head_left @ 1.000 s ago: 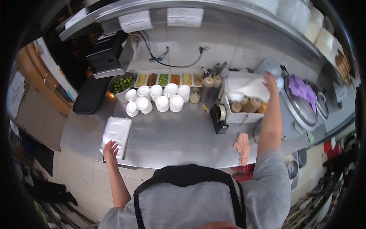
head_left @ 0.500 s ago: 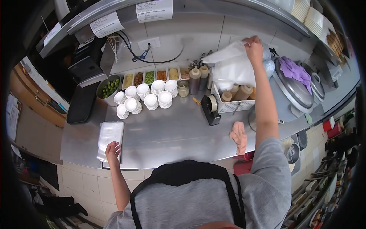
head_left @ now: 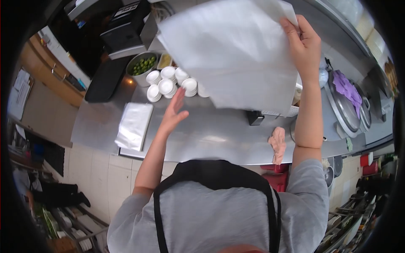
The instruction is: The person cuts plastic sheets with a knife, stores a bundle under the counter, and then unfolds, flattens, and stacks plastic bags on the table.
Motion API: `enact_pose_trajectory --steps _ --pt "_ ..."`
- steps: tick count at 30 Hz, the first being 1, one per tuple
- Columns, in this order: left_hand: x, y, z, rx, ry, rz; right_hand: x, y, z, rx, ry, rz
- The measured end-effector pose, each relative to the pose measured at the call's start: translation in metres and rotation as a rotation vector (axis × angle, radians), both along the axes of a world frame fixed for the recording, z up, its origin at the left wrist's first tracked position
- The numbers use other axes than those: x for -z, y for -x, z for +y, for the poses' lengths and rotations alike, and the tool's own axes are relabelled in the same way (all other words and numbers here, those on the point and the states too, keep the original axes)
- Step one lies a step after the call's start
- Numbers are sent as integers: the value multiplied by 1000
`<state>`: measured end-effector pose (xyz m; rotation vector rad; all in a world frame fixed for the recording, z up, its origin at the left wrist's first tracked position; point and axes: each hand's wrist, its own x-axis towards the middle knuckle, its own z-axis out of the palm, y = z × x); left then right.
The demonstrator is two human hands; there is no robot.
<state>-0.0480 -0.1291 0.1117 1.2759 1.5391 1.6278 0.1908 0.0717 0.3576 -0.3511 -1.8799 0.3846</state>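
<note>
A large white plastic bag hangs spread out in the air over the counter, pinched at its upper right corner by my right hand. My left hand is raised above the counter, fingers apart, holding nothing. It is nearest to the stacks of small white cups and the bag's lower left edge. A flat stack of clear-white plastic bags lies on the counter at the left, below that hand. The hanging bag hides most of the sauce bottles and food trays behind it.
A pot of green limes and a black tray stand at the left. A pink cloth lies near the front edge. Metal lids with a purple cloth are at the right. The tape dispenser is partly covered.
My right hand has lifted the white bag up and toward me, and the bag has spread out. My left hand has left the bag stack and moved up and right, opening its fingers.
</note>
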Motion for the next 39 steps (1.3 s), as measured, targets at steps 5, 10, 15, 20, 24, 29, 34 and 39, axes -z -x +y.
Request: enact_pose_trajectory --steps 5,10,15,20,24,29,34,39 --pt "-40 -21 -26 226 -255 -546 66 48 9 -21 226 -112" --pt "-35 -24 -10 68 -97 -817 183 89 9 265 -200 -111" --pt "-17 -28 -4 -27 106 -633 226 89 -104 -253 725 -312" --pt "-1 -18 -8 147 84 -571 246 94 -128 -444 856 -129" --pt "-6 -17 -13 148 98 -765 249 92 -129 -438 925 -141" --pt "9 -11 -17 158 48 -924 252 91 -132 -427 944 -146" --pt "12 -21 -16 162 123 -599 245 90 -144 -391 940 -110" --pt "24 -40 -6 -30 92 -123 249 94 -151 -300 873 -130"
